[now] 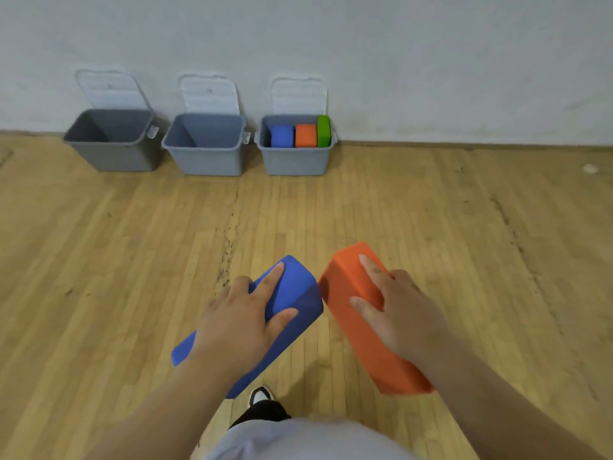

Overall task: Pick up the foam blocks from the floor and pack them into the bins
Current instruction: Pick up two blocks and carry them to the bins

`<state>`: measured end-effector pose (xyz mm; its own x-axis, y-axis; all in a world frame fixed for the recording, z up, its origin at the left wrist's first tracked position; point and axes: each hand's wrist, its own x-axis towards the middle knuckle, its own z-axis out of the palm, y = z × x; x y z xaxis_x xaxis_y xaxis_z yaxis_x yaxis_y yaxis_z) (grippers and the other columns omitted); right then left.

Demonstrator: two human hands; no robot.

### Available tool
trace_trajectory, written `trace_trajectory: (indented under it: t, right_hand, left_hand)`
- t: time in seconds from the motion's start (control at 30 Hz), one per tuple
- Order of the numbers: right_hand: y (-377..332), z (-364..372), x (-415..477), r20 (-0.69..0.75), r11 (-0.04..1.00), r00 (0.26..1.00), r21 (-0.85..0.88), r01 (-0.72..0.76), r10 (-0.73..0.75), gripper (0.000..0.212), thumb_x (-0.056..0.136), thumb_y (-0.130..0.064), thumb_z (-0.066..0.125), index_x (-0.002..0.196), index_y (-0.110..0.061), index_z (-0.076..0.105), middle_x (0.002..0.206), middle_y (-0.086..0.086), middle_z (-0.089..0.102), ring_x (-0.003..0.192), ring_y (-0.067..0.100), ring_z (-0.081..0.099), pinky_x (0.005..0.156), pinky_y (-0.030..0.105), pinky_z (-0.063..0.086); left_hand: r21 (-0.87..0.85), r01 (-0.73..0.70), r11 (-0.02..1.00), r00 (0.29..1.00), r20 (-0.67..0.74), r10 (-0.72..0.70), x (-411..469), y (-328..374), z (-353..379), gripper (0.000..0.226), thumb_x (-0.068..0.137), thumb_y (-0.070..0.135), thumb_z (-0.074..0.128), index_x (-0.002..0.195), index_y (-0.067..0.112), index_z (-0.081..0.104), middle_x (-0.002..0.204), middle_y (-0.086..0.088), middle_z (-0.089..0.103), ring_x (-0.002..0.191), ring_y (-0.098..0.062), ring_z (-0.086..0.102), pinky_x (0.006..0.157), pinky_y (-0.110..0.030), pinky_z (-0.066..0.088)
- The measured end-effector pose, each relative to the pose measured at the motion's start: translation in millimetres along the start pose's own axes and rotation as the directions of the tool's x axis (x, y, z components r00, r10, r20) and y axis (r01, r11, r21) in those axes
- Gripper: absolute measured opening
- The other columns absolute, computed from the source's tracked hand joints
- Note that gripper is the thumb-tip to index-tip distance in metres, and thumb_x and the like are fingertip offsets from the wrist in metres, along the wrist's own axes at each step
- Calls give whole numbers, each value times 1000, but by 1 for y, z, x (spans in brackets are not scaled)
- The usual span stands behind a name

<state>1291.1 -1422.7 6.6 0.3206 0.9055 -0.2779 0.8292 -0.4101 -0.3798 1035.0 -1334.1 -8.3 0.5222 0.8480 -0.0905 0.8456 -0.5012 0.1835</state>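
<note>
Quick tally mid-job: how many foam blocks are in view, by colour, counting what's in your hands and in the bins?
Blue blocks: 2, one in the left hand, one in the rightmost bin
Orange blocks: 2, one in the right hand, one in the same bin
Green blocks: 1, in that bin
Total: 5
</note>
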Motion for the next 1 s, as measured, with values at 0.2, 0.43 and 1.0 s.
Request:
trace_trajectory:
  t: [0.2,0.43,1.0]
  right_hand:
    - [-56,-18,79,-83,995,995,81,-52,59,75,98,-66,43,155,-57,-5,144,-6,39,118,18,54,92,33,43]
    - [-61,-30,189,-81,989,993,126,-79,90,77,96,-68,44,155,-59,-5,144,-8,36,117,15,53,94,34,46]
    - [-28,-163,565,3,986,990,86,142,-143,82,94,-65,53,158,-53,2,143,-5,38,121,18,51,99,40,48]
  left_hand:
    - [18,-87,996,995,-44,88,103,-74,-40,79,90,81,8,158,46,-9,116,9,43,96,-11,50,84,-28,48]
    - [8,-93,996,996,-9,93,219,-102,-41,81,86,82,7,157,48,-10,115,10,44,94,-11,51,86,-31,50]
    - [-72,196,978,978,-52,-200,529,-86,-76,80,87,80,16,157,49,-8,115,9,45,96,-14,54,85,-35,51]
